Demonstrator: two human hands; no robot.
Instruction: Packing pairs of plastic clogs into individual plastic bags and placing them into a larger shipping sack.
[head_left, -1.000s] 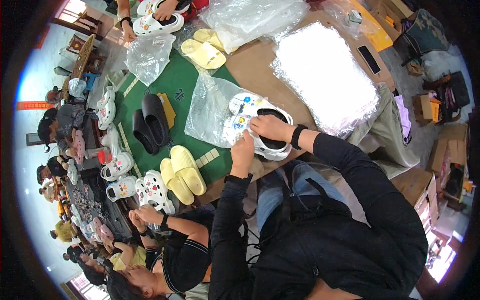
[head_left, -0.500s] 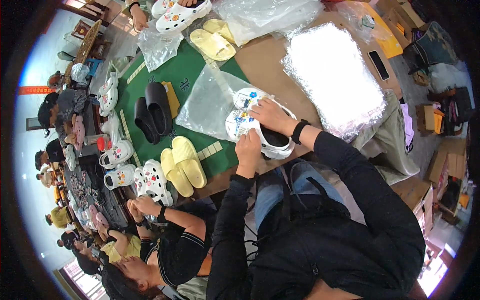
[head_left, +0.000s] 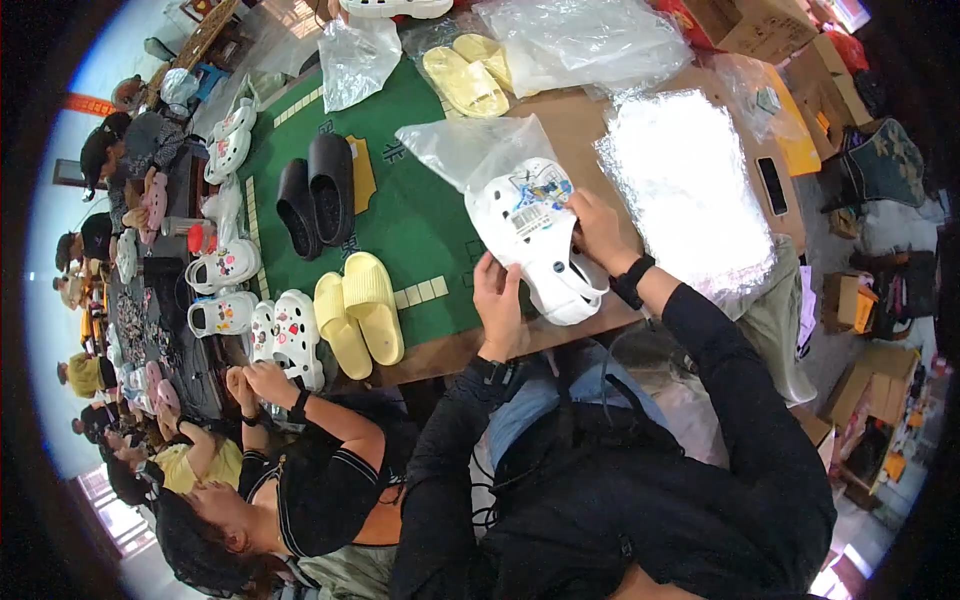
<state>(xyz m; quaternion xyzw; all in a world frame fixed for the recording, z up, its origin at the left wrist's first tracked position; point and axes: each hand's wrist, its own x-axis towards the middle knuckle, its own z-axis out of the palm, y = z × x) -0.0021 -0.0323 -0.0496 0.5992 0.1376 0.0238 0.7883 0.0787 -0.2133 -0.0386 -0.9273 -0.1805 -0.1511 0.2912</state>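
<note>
- White clog (head_left: pixel 540 245): lies at the near edge of the green mat (head_left: pixel 420 215), half inside a clear plastic bag (head_left: pixel 470 150). Its long axis runs from the bag mouth at the upper left down toward the person at the lower right, with the heel strap nearest the body.
- Left hand (head_left: pixel 497 305): sits just below and to the left of the clog, fingers curled against its lower side. How tightly they close cannot be told from this view.
- Right hand (head_left: pixel 600 232): rests on the clog's upper right side, fingers bent over the printed card on top, touching it.
- Relation: the clog lies between the two hands, both in contact with it, and the bag opening points away from the person.
- Nearby: a yellow pair of slippers (head_left: pixel 358 315) lies to the left, well apart.
</note>
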